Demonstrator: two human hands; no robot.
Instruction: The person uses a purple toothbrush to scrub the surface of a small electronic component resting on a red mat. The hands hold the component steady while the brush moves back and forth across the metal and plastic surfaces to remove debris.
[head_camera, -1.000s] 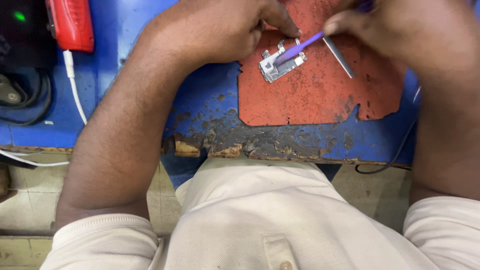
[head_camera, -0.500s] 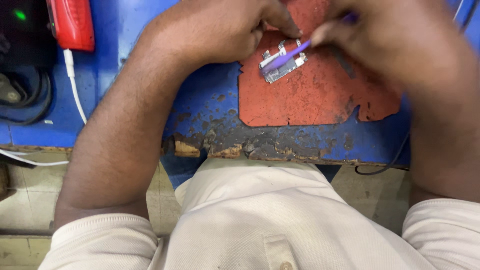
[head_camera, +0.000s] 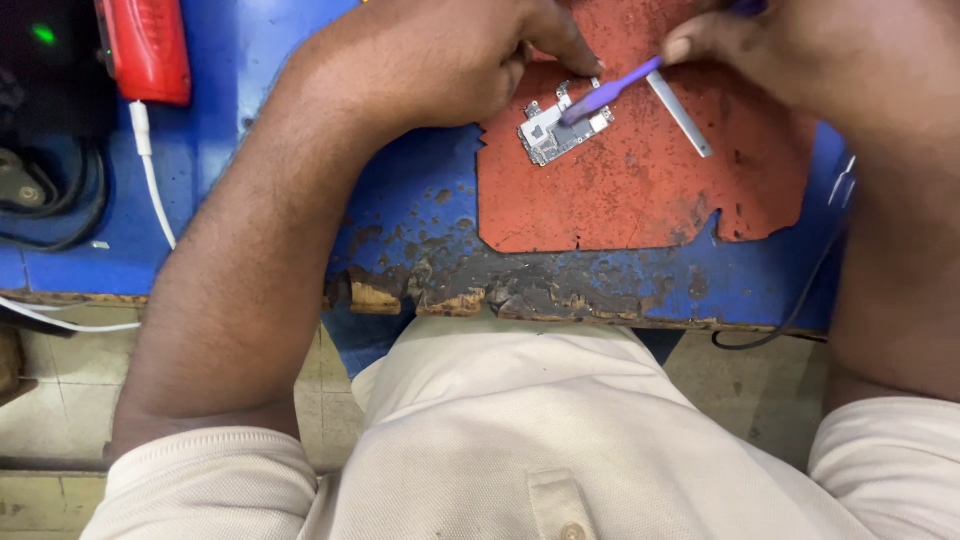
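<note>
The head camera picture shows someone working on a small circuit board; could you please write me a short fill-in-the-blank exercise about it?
1. The right hand holds a brush whose handle is ____ in colour.
2. The circuit board lies on a worn ____ mat.
3. The left hand steadies the board at its ____ edge.
4. The worn tabletop under the mat is painted ____.

Missing words: purple; red; top; blue
</note>
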